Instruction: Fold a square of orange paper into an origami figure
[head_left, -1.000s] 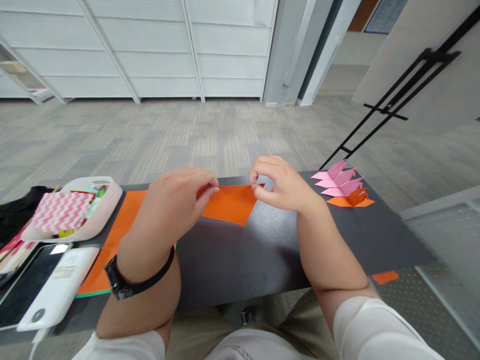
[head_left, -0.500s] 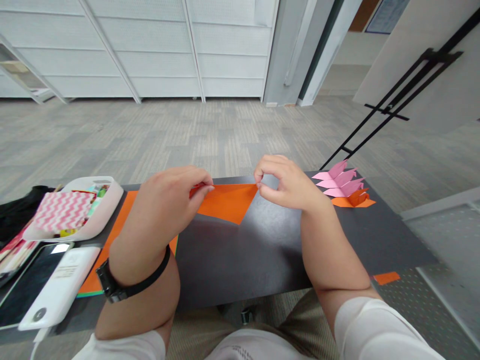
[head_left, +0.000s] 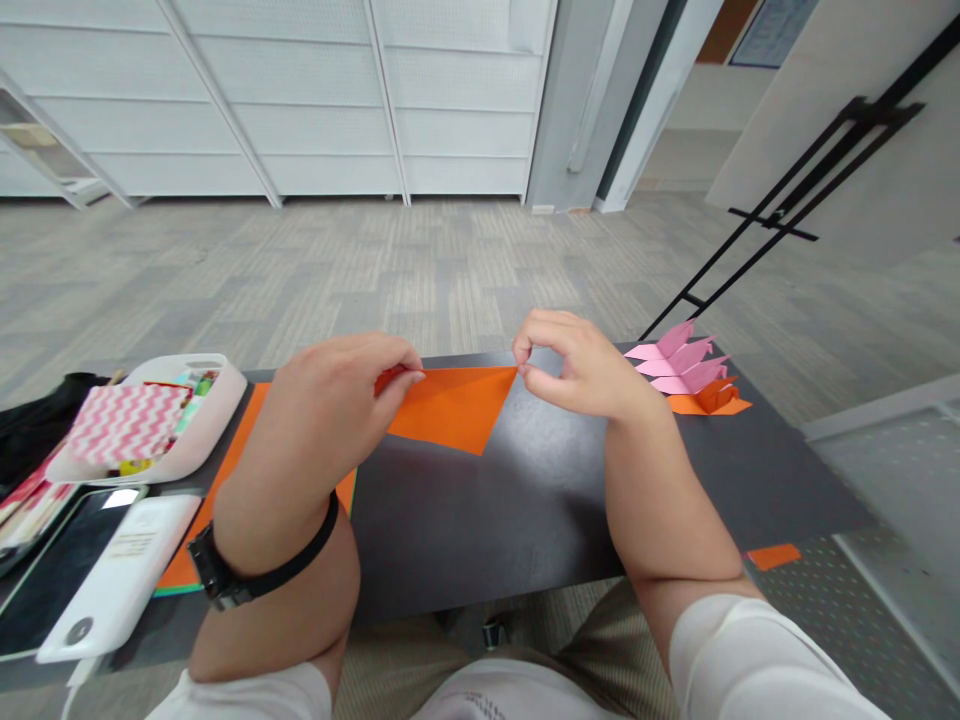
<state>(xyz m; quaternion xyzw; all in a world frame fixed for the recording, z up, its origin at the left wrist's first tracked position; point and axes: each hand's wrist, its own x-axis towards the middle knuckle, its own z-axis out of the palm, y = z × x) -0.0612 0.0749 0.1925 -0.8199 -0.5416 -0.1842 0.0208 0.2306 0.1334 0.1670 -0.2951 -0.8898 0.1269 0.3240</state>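
A folded orange paper sheet point(head_left: 450, 408) is held just above the dark table point(head_left: 525, 490). My left hand point(head_left: 330, 410) pinches its left corner between thumb and fingers. My right hand point(head_left: 577, 365) pinches the right corner with thumb and forefinger. A black watch band circles my left wrist. Under my left forearm lies a stack of orange paper point(head_left: 232, 480) with a green sheet edge below it.
Folded pink and orange paper shapes point(head_left: 686, 375) sit at the table's far right. A white tray point(head_left: 199, 430) with a pink zigzag-patterned item stands at left. A white power bank point(head_left: 112, 580) and a dark tablet point(head_left: 45, 580) lie near the left front edge. An orange scrap point(head_left: 772, 556) lies on the floor.
Both hands have drawn slightly apart and the paper corner in the right hand has straightened; the sheet now hangs as a taut triangle. Nothing else moved.
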